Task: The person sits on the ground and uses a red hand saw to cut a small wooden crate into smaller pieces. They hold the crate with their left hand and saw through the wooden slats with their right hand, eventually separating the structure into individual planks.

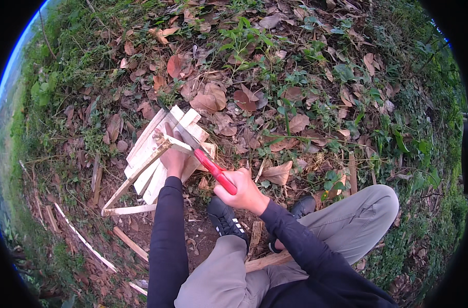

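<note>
Coming in from the lower left, my left hand (173, 156) is at the upper corner of a thin, angled wooden frame (135, 177) and appears to grip it. The frame's strips partly hide its fingers. Beneath lies a fanned pile of pale wooden slats (148, 134). My right hand (242, 191) is closed around the red handle of a saw (215, 172). Its narrow grey blade slants up and left across the slats, passing beside the frame's short end strip and close to my left fingers. The blade's teeth are too small to make out.
Loose wooden strips (85, 237) lie on the ground at the lower left, and another piece (255, 236) lies between my shoes (225, 218). Dry brown leaves (209, 98) and low green plants (247, 38) cover the ground around. My bent knee (380, 197) juts out at the right.
</note>
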Available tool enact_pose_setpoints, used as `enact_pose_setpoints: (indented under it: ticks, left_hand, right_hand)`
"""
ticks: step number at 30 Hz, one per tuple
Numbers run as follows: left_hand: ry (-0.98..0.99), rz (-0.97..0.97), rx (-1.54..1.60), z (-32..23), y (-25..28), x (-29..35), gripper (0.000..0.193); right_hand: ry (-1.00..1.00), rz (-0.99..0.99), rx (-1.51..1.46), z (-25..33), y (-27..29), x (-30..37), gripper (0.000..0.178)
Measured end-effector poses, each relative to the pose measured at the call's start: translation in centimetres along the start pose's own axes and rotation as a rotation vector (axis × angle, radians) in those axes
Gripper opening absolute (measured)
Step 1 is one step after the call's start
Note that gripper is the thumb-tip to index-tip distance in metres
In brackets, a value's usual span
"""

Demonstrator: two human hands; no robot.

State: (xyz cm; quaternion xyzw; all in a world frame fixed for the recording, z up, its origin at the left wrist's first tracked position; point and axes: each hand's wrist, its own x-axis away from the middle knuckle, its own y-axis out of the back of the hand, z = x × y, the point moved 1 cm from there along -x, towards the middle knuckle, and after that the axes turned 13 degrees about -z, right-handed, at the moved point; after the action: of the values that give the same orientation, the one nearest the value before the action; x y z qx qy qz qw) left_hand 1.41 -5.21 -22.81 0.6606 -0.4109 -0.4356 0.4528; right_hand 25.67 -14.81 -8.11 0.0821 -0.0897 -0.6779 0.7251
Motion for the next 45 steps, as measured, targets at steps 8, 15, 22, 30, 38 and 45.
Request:
enact_pose_setpoints:
  ticks: [8,15,22,30,38,45]
  left_hand:
    - [0.083,0.182,-0.077,-0.8,0.3,-0.7,0.064]
    - [0.059,-0.033,-0.006,-0.5,1.0,0.4,0.068]
    - [0.125,0.043,0.012,-2.5,2.0,-0.9,0.062]
    - [0.144,-0.097,0.053,-2.0,3.0,0.0,0.060]
    - [0.128,-0.156,0.084,-1.9,3.6,0.6,0.061]
    - [0.145,-0.181,0.125,-1.8,3.4,0.9,0.061]
  right_hand:
    - [-0.215,-0.054,-0.059,2.0,4.7,1.5,0.019]
    - [-0.127,0.068,0.019,3.2,5.4,5.7,0.008]
    - [-0.119,0.023,0.113,4.3,3.9,4.1,0.009]
    - [-0.039,0.111,0.209,3.0,6.8,5.0,0.025]
    - [-0.019,-0.096,0.236,4.9,2.4,8.8,0.024]
    - [-0.153,-0.092,0.204,11.0,2.8,5.3,0.019]
